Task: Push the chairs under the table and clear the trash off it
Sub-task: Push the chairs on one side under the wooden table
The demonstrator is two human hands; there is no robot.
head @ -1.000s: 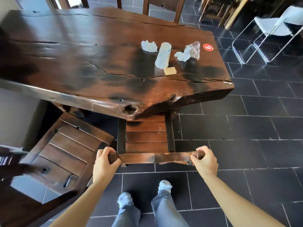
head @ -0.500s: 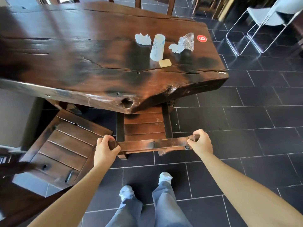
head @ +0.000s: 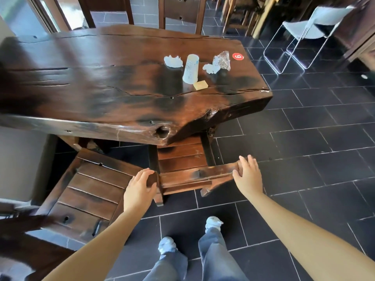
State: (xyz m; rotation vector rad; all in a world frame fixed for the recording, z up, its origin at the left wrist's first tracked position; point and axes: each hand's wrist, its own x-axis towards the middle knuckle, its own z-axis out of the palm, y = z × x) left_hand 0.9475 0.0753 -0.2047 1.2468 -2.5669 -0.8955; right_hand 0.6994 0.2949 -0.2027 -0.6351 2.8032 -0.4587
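A dark wooden chair (head: 182, 159) stands partly under the near end of the slab table (head: 101, 88), its seat half hidden by the table edge. My left hand (head: 139, 187) rests with straight fingers on the left end of the chair's top rail. Over the right end lies my right hand (head: 248, 175), fingers spread and straight. On the table lie a white paper cup (head: 190, 68) on its side, two crumpled tissues (head: 172, 60), a clear crumpled wrapper (head: 222, 59) and a small yellow pad (head: 200, 85).
A second wooden chair (head: 89, 189) stands pulled out at the left, beside the first. A red number sticker (head: 237, 56) marks the table's far right corner. Two more chairs (head: 180, 13) stand at the far side. A white metal-frame chair (head: 308, 33) is at the right on the dark tiles.
The chair has slid further under the table. Both hands have loosened from gripping the top rail to lying on it with straight fingers.
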